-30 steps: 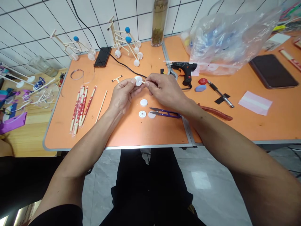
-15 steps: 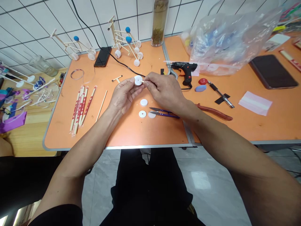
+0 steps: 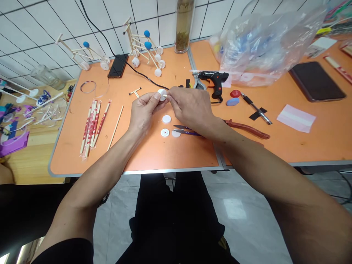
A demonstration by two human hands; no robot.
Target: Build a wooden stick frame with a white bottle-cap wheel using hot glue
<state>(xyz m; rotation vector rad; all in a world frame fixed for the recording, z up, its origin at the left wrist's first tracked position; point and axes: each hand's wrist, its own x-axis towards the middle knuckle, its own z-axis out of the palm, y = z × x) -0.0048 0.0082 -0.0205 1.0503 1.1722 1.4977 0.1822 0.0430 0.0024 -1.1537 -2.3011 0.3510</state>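
One white disc [image 3: 161, 92] is clamped between thumb and fingers of the left hand [image 3: 142, 112]; at its face, one pale stick [image 3: 165, 96] is pinched by the right hand [image 3: 189, 107]. Just nearer than this grip, three loose discs [image 3: 166, 119] are seen, one partly covered by snips [image 3: 189, 132]; leftward, one bare stick [image 3: 115, 127] is seen.

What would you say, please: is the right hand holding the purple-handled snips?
No, the right hand pinches a thin pale stick at the white wheel, while the snips lie on the table.
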